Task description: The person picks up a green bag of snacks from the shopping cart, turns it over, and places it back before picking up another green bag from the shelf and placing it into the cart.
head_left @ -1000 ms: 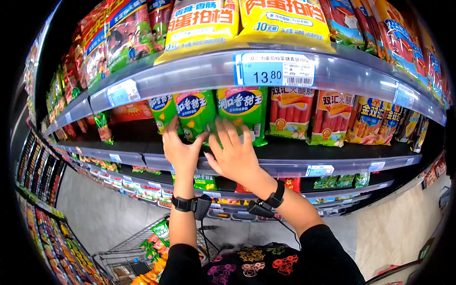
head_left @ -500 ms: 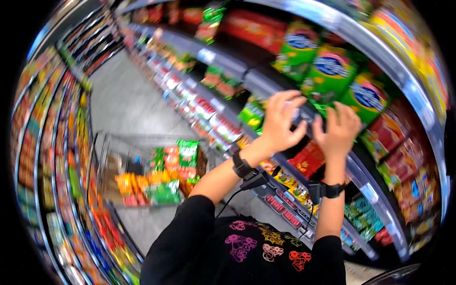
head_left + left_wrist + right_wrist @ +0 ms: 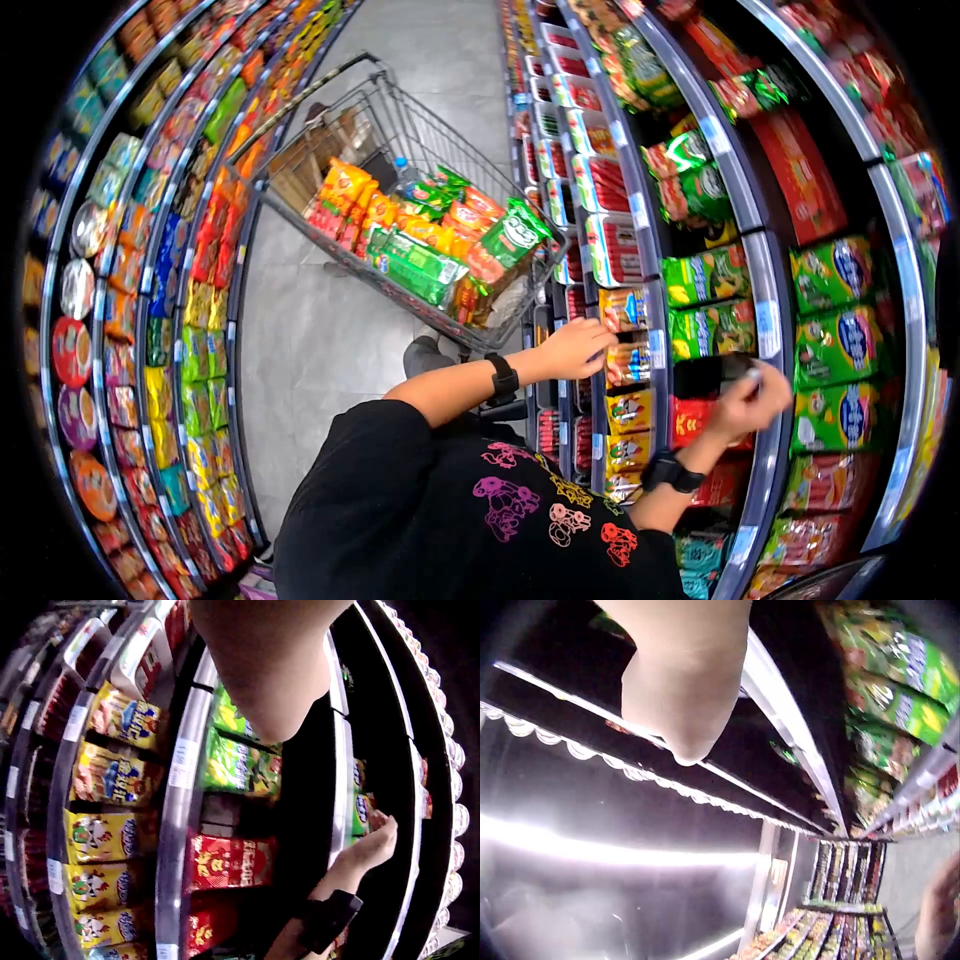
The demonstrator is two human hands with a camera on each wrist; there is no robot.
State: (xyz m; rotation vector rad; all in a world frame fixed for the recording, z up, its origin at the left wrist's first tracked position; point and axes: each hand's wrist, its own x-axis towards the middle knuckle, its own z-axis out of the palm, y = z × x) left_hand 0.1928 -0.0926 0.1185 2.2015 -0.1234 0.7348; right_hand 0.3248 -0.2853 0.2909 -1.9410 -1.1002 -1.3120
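Observation:
My left hand [image 3: 575,350] hovers beside the lower shelf, fingers loosely bent, near small yellow sausage packs [image 3: 628,362]. No object shows in it. In the left wrist view the hand [image 3: 270,682] overlaps green packs [image 3: 241,765], its fingers mostly hidden. My right hand [image 3: 752,402], slightly blurred, is at the edge of the shelf above, with loosely curled fingers and nothing visible in them. Green sausage bags [image 3: 838,345] stand just beyond it. Only the back of the right hand [image 3: 682,697] shows in the right wrist view.
A wire shopping cart [image 3: 490,338] stands ahead in the aisle, holding a green bag [image 3: 415,265], orange bags [image 3: 345,185] and a blue-capped bottle [image 3: 405,175]. Red packs [image 3: 692,420] lie on the shelf between the hands. Another stocked shelf [image 3: 150,260] lines the left side.
The view has swung toward the aisle and cart. Both hands have drawn back from the green sausage bags and moved apart, the left one lower by the small yellow packs.

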